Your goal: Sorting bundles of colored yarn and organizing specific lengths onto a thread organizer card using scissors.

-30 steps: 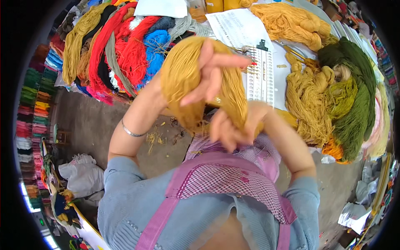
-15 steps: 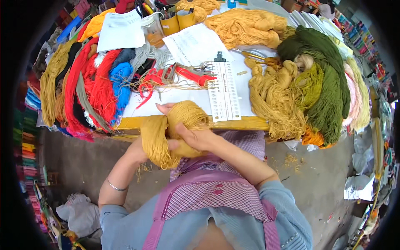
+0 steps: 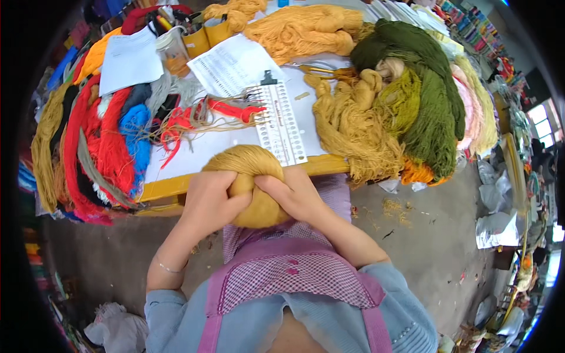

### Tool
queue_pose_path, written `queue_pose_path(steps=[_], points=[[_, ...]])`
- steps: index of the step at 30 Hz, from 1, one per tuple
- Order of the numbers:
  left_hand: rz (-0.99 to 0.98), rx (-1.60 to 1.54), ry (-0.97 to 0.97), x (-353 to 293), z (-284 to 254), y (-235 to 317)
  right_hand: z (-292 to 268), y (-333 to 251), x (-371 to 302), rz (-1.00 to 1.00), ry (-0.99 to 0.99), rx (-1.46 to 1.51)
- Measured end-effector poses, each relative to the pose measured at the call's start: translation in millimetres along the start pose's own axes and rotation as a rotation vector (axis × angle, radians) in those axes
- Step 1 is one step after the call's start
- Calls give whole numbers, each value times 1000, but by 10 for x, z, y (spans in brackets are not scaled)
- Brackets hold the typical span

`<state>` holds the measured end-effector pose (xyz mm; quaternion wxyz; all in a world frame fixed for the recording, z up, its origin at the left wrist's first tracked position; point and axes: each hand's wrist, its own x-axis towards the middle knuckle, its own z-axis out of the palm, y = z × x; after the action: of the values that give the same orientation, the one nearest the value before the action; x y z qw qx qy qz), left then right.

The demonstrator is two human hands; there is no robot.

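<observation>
A mustard-yellow skein of yarn is bunched between my two hands in front of the table's near edge. My left hand grips its left side, thumb pressed on the front. On the opposite side my right hand clasps it, with the thumb bent inward toward the middle. Some fingers of both hands are hidden behind the yarn. Just beyond, a white punched card lies on the table with a black clip at its top and red and grey threads tied along its left side.
Red skeins and a blue skein hang over the table's left side. Tan yarn and dark green yarn lie on the right. Farther back are printed sheets, a glass jar and scissors.
The skein has gone from two loose, hanging loops to one compact, rounded bundle. Both hands now squeeze it from the sides. The view has shifted, with the table appearing farther left.
</observation>
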<state>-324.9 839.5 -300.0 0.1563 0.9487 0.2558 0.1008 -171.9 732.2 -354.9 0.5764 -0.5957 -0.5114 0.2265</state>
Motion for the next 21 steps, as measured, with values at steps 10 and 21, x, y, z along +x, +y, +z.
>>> queue_pose_path(steps=[10,21], points=[[48,-1227,177,858,-505,290,-936,-77,-850,302,-90,145],[-486,-1782,-93,2406,1231,607,-2030,666,570,437,420,-214]])
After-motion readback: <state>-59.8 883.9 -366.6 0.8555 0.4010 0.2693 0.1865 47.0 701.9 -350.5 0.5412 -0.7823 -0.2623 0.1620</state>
